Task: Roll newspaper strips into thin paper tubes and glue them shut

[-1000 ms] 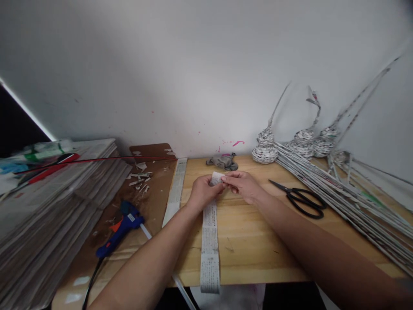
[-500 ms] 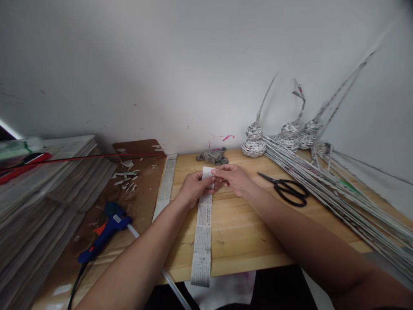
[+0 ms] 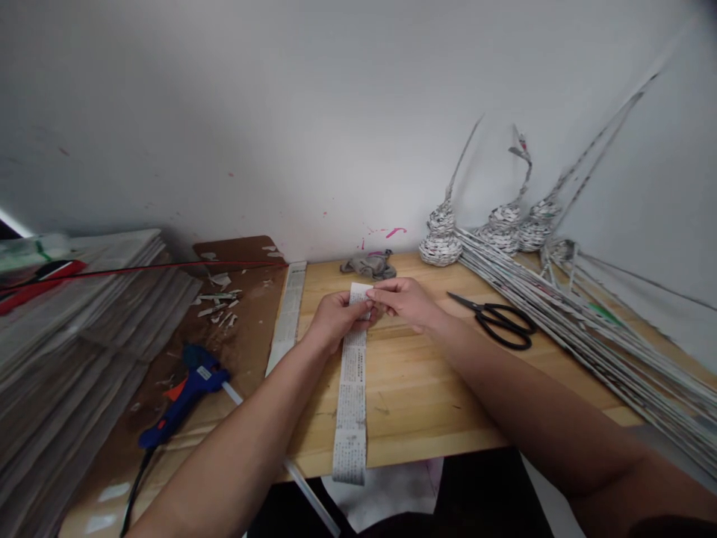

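A long strip of newspaper (image 3: 352, 381) runs toward me over the wooden table and hangs past its front edge. Its far end is pinched between my two hands. My left hand (image 3: 334, 317) grips the strip from the left, thumb on top. On the right edge near the tip, my right hand (image 3: 404, 300) has thumb and forefinger closed on the paper. Its other fingers are curled and partly hidden. Black-handled scissors (image 3: 501, 321) lie to the right of my right hand. A crumpled grey cloth (image 3: 370, 265) sits just beyond both hands.
Left stand stacked newspaper strips (image 3: 101, 366), a blue glue gun (image 3: 187, 396) with a glue stick, and paper scraps (image 3: 219, 302) on a brown board (image 3: 246, 299). Another strip (image 3: 288, 314) lies beside it. At right are rolled paper rods (image 3: 549, 329) and woven paper gourds (image 3: 441, 239) by the wall.
The view has tilted slightly, so everything sits a little higher in it. Both hands keep their hold on the strip's far end, with hardly any finger movement.
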A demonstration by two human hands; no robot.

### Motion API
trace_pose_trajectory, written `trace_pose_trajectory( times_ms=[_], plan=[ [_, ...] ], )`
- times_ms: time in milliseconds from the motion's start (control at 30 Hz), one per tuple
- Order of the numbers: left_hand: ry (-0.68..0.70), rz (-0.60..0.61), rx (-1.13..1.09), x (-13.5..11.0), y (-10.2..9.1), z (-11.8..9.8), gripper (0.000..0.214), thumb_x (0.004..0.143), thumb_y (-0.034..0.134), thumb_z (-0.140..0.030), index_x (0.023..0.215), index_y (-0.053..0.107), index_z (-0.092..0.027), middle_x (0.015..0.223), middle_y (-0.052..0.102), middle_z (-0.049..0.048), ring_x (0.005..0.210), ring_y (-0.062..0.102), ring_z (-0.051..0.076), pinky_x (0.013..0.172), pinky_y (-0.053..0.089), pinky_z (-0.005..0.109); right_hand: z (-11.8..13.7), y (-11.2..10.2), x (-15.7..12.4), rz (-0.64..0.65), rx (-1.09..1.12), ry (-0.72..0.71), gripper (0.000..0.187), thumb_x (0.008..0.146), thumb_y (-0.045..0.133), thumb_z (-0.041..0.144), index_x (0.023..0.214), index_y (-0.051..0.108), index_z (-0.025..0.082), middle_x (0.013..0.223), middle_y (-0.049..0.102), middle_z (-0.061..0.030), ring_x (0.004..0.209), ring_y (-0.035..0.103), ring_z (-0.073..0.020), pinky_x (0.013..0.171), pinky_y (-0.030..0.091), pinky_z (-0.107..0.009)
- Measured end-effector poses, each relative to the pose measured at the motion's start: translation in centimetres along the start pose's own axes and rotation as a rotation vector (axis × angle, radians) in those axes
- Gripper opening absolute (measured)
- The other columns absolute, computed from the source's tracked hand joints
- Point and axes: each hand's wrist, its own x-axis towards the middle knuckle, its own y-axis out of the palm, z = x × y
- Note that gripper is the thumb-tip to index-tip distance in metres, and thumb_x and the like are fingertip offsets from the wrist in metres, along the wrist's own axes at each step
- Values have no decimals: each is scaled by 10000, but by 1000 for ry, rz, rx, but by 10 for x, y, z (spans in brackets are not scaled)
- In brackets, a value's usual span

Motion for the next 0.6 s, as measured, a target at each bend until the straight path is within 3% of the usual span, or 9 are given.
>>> trace_pose_trajectory(
  times_ms=[267,600],
  plan=[
    [-21,3,7,0,-1,1,328,554,862,-289,792,724,-111,743,696,57,661,627,126,613,511,235,3,-2,-1,39,-4,15,242,697,737,388,716,696,150,519,525,28,481,414,-77,444,265,-231],
    [-23,-21,46,0,1,2,306,588,837,-318,785,716,-116,752,701,62,677,635,140,641,520,260,0,4,1,-100,68,44,248,614,805,346,724,703,149,510,542,36,454,403,-69,423,275,-227]
  ],
)
